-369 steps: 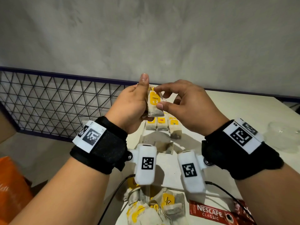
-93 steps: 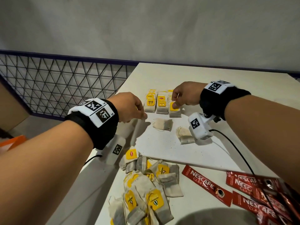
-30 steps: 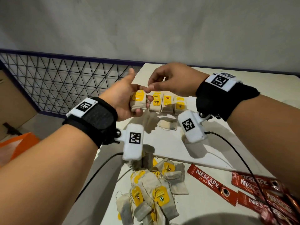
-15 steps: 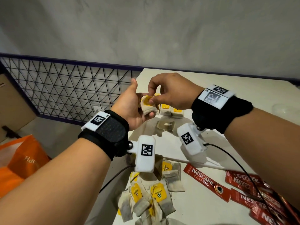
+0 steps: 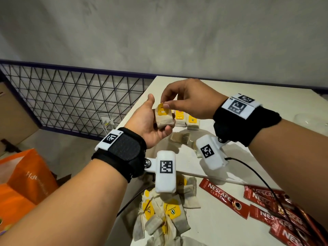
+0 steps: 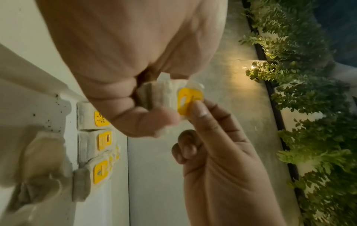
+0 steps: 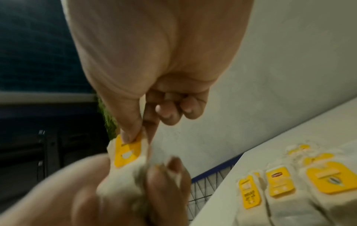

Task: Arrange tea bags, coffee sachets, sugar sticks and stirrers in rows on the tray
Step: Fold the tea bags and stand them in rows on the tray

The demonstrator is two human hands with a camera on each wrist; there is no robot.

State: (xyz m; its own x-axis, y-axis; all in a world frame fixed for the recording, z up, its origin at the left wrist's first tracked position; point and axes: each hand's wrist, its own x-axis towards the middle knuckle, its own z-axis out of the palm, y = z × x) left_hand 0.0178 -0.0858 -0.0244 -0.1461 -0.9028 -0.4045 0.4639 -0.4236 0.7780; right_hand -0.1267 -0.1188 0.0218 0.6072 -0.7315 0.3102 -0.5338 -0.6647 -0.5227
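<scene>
A tea bag point(image 5: 164, 118) point(image 6: 164, 91) point(image 7: 123, 172) with a yellow tag point(image 5: 163, 110) point(image 6: 188, 101) point(image 7: 126, 152) is raised above the white tray point(image 5: 209, 173). My left hand point(image 5: 150, 125) point(image 6: 146, 119) cups the bag in curled fingers. My right hand point(image 5: 186, 98) point(image 7: 135, 134) pinches the tag's top between thumb and forefinger. Behind them a row of tea bags point(image 5: 184, 119) point(image 6: 94, 142) point(image 7: 289, 189) lies on the tray's far end. Two loose tea bags point(image 5: 181, 138) lie nearer on the tray.
A pile of loose tea bags point(image 5: 165, 210) lies at the table's near edge. Red Nescafe sachets point(image 5: 266, 206) lie to its right. A wire-mesh railing point(image 5: 71, 100) runs along the left, with an orange bag point(image 5: 24, 181) on the floor below.
Since a second ago both hands stay together over the tray with the tea bag. My right fingers have shifted to pinch the yellow tag at its top.
</scene>
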